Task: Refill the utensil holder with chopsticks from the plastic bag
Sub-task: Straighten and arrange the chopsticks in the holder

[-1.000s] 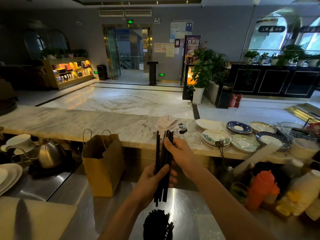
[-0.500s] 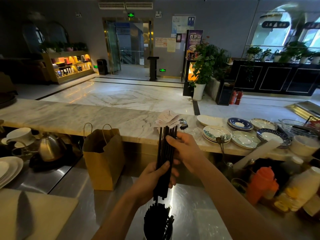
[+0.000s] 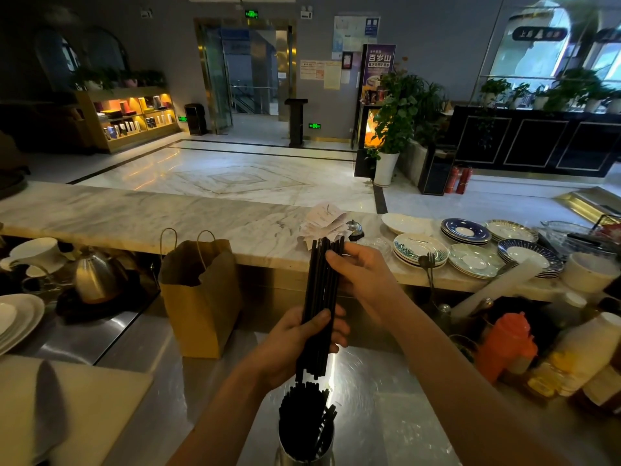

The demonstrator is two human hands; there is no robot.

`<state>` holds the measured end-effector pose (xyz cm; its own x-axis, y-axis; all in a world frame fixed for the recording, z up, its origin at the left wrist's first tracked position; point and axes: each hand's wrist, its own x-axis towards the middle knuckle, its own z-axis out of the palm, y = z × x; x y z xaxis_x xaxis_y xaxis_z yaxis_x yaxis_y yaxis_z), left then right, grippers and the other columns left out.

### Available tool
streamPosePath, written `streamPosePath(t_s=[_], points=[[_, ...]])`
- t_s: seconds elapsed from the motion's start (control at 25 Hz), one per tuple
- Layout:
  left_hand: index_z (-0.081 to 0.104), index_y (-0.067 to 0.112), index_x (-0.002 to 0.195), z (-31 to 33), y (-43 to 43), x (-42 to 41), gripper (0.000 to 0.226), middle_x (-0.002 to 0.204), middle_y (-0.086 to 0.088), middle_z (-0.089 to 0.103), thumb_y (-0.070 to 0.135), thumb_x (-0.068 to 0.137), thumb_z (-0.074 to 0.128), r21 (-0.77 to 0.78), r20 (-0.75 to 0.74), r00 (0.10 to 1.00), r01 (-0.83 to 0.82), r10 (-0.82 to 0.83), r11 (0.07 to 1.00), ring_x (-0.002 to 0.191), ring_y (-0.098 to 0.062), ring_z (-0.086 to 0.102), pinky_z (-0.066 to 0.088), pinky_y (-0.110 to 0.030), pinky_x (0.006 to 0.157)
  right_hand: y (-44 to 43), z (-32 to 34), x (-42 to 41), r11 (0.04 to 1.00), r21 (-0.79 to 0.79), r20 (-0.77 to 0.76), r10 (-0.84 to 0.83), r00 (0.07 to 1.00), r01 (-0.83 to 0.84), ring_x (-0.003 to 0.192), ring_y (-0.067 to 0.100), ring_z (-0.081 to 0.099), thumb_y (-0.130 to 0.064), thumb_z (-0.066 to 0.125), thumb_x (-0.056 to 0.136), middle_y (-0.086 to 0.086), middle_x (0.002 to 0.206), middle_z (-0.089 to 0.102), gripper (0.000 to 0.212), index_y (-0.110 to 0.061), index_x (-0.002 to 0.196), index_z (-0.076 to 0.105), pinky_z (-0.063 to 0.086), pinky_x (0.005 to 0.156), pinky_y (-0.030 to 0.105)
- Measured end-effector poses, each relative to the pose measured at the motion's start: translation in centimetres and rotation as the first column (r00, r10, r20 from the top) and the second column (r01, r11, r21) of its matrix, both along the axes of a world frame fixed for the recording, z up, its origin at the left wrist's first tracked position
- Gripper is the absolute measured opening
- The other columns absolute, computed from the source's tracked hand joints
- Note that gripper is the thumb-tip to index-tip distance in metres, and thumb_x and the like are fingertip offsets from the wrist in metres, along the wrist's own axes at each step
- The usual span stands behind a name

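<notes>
The chopsticks bundle (image 3: 321, 284) stands upright just above the utensil holder (image 3: 295, 460), the left hand (image 3: 295, 344) wrapped round its lower part, the right hand (image 3: 364, 280) pinching near the top. Stiff, light, likely slippery: grip low, nearest the holder, keeping them together.

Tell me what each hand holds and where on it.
Both hold one bundle of black chopsticks, upright over the utensil holder. The left hand grips its lower part, the right hand its upper part.
</notes>
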<state>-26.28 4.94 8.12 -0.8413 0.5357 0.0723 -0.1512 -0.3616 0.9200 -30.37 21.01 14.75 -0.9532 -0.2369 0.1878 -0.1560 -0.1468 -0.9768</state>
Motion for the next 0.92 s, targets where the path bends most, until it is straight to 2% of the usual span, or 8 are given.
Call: streamPosePath(t_s=[0.08,0.2,0.32,0.44,0.52,0.64,0.72,0.92], points=[[0.064,0.008,0.109,0.0,0.1,0.0,0.021,0.091,-0.008,0.069,0.019,0.098,0.050,0.030,0.028,0.999,-0.020,0.019,0.999,0.085,-0.020,0.067,0.054,-0.028,0.075,0.0,0.0,0.1,0.999,0.042,-0.024,-0.010,1.000,0.011,0.098,0.022,0.071,-0.012,0.057,0.095,0.009,0.102,0.074,0.019,-0.014,0.111,0.068,0.057,0.083,0.031],[0.062,0.004,0.111,-0.1,0.2,-0.5,0.023,0.090,-0.010,0.071,0.018,0.096,0.051,0.094,0.118,0.984,-0.143,0.132,0.985,0.085,-0.021,0.070,0.056,-0.028,0.074,0.3,-0.7,0.5,0.978,0.170,-0.115,-0.104,0.988,0.123,0.101,0.019,0.070,-0.014,0.058,0.095,0.008,0.107,0.073,0.028,-0.017,0.123,0.059,0.056,0.088,0.034],[0.060,0.001,0.112,-0.2,-0.1,-1.2,0.024,0.094,-0.012,0.074,0.016,0.096,0.049,0.133,0.177,0.952,-0.274,0.250,0.952,0.089,-0.022,0.073,0.058,-0.027,0.073,0.5,-1.9,1.4,0.922,0.297,-0.270,-0.169,0.948,0.249,0.100,0.009,0.067,-0.017,0.060,0.094,0.001,0.106,0.071,0.029,-0.018,0.123,0.057,0.053,0.087,0.025],[0.061,0.002,0.113,-0.2,-0.5,-1.3,0.028,0.097,-0.014,0.075,0.019,0.091,0.053,0.124,0.174,0.949,-0.285,0.262,0.950,0.091,-0.023,0.073,0.058,-0.027,0.074,0.2,-2.9,2.1,0.884,0.339,-0.342,-0.201,0.918,0.320,0.094,0.002,0.064,-0.017,0.062,0.093,-0.008,0.100,0.067,0.022,-0.021,0.115,0.060,0.051,0.078,0.013],[0.061,0.002,0.116,-0.3,-0.5,-1.0,0.028,0.099,-0.014,0.072,0.019,0.095,0.052,0.095,0.134,0.972,-0.205,0.191,0.974,0.094,-0.024,0.071,0.056,-0.029,0.079,0.0,-2.6,2.1,0.891,0.314,-0.337,-0.219,0.916,0.329,0.094,0.003,0.065,-0.019,0.061,0.094,-0.005,0.100,0.068,0.027,-0.019,0.120,0.059,0.050,0.078,0.011],[0.066,0.008,0.112,-0.7,-0.3,-0.1,0.024,0.098,-0.012,0.071,0.022,0.096,0.054,0.080,0.077,0.995,-0.066,0.059,0.995,0.094,-0.024,0.069,0.055,-0.030,0.083,-0.2,-0.9,1.5,0.941,0.194,-0.265,-0.222,0.938,0.277,0.098,0.005,0.068,-0.022,0.063,0.093,0.000,0.105,0.072,0.038,-0.018,0.130,0.056,0.053,0.081,0.016],[0.070,0.011,0.108,-0.5,0.0,0.4,0.023,0.098,-0.012,0.071,0.024,0.094,0.056,0.058,0.046,0.999,-0.023,0.020,0.998,0.094,-0.024,0.070,0.055,-0.030,0.083,-0.4,0.2,1.1,0.965,0.103,-0.214,-0.215,0.953,0.241,0.094,0.010,0.071,-0.018,0.065,0.092,0.003,0.099,0.075,0.034,-0.019,0.125,0.061,0.057,0.078,0.022],[0.068,0.011,0.109,-0.1,0.1,0.8,0.024,0.097,-0.011,0.071,0.024,0.096,0.053,0.005,0.004,1.000,0.006,-0.006,1.000,0.094,-0.024,0.070,0.055,-0.031,0.082,0.3,0.9,0.7,0.963,0.069,-0.217,-0.241,0.946,0.261,0.081,0.014,0.073,-0.008,0.068,0.088,0.002,0.084,0.076,0.015,-0.015,0.101,0.071,0.056,0.066,0.019]])
